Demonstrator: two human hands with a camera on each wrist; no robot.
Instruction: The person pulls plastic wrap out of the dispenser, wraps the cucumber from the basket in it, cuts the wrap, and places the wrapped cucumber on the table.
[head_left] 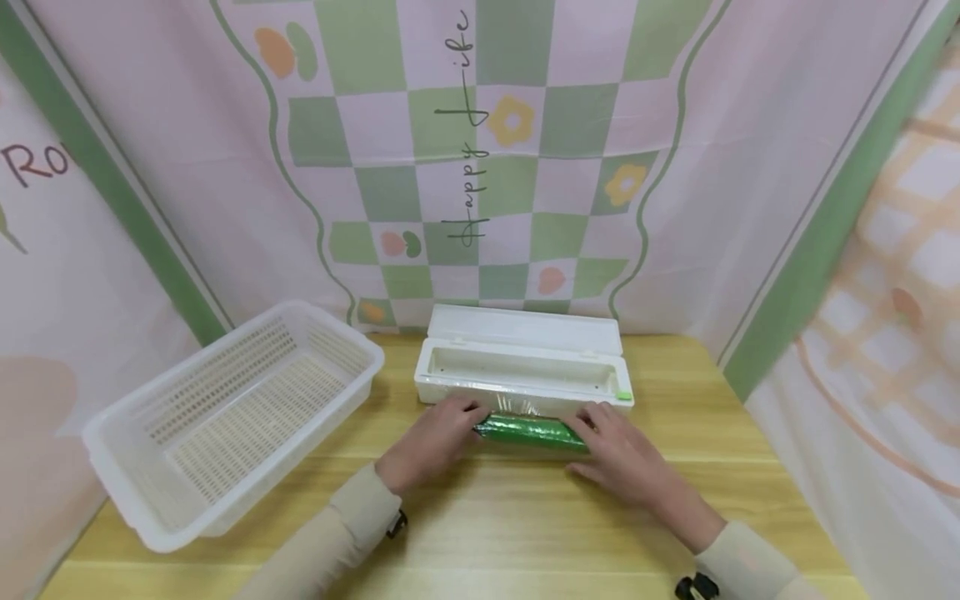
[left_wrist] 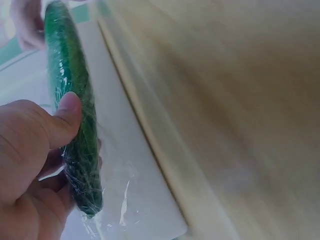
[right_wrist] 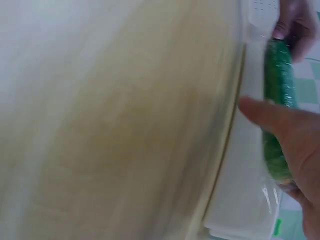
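The cucumber [head_left: 532,431], wrapped in clear film [left_wrist: 125,205], lies crosswise just in front of the long white box [head_left: 450,392], one hand at each end. The left hand [head_left: 435,437] grips its end, thumb on the near side and fingers behind, probably to steady it. The right hand [head_left: 626,458] touches the other end with its thumb held straight and apart; I cannot tell whether the hidden fingers curl round it. Holding it level with the box seems meant to keep the film, which appears to stretch between them, even along its length. The lid [head_left: 525,327] stands tilted back, likely so that it does not hang over the work; a green piece [head_left: 624,395] sits at the box's right end. The box bars the way forward, while the white basket [head_left: 300,444] lies well apart on the table [head_left: 510,533] to the left, hindering neither hand. A checked cloth [head_left: 510,50] hangs behind.
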